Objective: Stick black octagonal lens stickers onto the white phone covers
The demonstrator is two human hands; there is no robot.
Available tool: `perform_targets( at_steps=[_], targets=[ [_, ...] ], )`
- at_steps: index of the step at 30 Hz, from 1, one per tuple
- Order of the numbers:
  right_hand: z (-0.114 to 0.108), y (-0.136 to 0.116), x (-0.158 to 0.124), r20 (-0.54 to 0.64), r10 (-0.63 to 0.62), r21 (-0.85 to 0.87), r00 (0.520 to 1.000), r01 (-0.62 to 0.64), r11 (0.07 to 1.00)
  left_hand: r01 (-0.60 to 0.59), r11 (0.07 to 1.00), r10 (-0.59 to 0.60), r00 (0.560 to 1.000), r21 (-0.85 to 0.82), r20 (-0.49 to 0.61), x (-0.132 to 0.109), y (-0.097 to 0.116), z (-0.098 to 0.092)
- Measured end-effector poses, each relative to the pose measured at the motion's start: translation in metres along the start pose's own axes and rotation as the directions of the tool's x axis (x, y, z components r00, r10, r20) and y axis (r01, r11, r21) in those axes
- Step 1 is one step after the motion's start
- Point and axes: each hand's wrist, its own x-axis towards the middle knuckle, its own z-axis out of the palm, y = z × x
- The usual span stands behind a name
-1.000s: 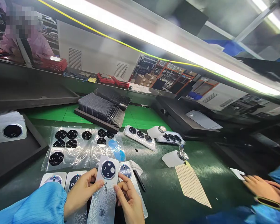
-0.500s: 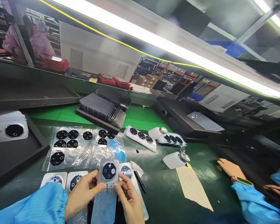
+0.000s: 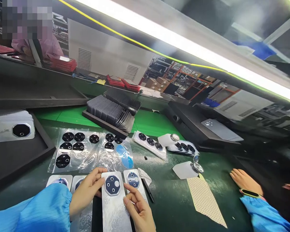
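A silver phone back cover (image 3: 114, 203) with a dark octagonal camera plate lies low in the view between my hands. My left hand (image 3: 87, 193), in a blue sleeve, pinches its left edge with thumb and fingers. On the cover's right edge rest the curled fingers of my right hand (image 3: 139, 209). More covers (image 3: 132, 180) lie flat beside it on the green mat. Clear film sheets (image 3: 87, 151) carrying black octagonal lens plates lie just beyond.
A dark tray (image 3: 44, 145) at the left holds a stack of white covers. A rack of thin grey sheets (image 3: 111, 112) stands further back. Two white dispensers (image 3: 186, 169), a dotted paper strip (image 3: 205, 199) and a black pen (image 3: 148, 191) lie to the right. A co-worker's hand (image 3: 244, 180) rests at the far right.
The cover has come down from a raised tilt to lie flatter on the mat. The co-worker's hand has reached further in onto the mat. The view has shifted slightly.
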Motion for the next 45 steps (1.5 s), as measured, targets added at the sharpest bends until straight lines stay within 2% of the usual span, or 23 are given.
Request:
perform_targets(
  at_steps=[16, 26, 30, 37, 39, 40, 41, 42, 43, 45],
  targets=[
    [0.000, 0.003, -0.010, -0.033, 0.019, -0.075, 0.999, -0.021, 0.997, 0.013, 1.000, -0.013, 1.000, 0.015, -0.010, -0.002, 0.003, 0.002],
    [0.004, -0.002, -0.014, 0.015, 0.024, -0.039, 1.000, -0.024, 0.999, -0.003, 0.998, 0.008, 0.998, 0.062, -0.068, 0.006, -0.014, 0.000],
    [0.005, -0.003, -0.016, 0.026, 0.011, -0.050, 1.000, -0.010, 0.999, -0.002, 0.995, 0.010, 0.997, 0.099, -0.080, 0.007, -0.017, -0.001],
    [0.005, -0.002, -0.016, 0.035, 0.009, -0.077, 0.999, -0.006, 0.997, 0.000, 0.986, 0.007, 0.999, 0.166, -0.041, 0.005, -0.011, -0.003],
    [0.004, 0.001, -0.015, 0.024, 0.009, -0.089, 1.000, -0.007, 0.996, -0.062, 0.962, 0.080, 0.995, 0.266, -0.057, -0.001, -0.006, -0.002],
    [0.003, 0.003, -0.015, 0.017, 0.008, -0.100, 1.000, -0.006, 0.995, -0.140, 0.915, 0.174, 0.983, 0.379, -0.056, -0.004, -0.004, -0.001],
    [0.001, 0.005, -0.014, 0.014, 0.001, -0.119, 1.000, 0.000, 0.993, -0.246, 0.817, 0.300, 0.954, 0.522, -0.019, -0.009, -0.003, 0.002],
    [-0.001, 0.008, -0.014, 0.018, -0.014, -0.150, 1.000, 0.017, 0.989, -0.362, 0.655, 0.427, 0.901, 0.664, 0.071, -0.014, -0.003, 0.005],
    [-0.004, 0.010, -0.013, 0.042, -0.037, -0.201, 0.998, 0.044, 0.979, -0.466, 0.444, 0.525, 0.827, 0.766, 0.199, -0.019, -0.005, 0.009],
    [-0.011, 0.014, -0.013, 0.105, -0.109, -0.366, 0.989, 0.140, 0.920, -0.579, 0.050, 0.580, 0.680, 0.814, 0.448, -0.028, -0.013, 0.017]
  ],
)
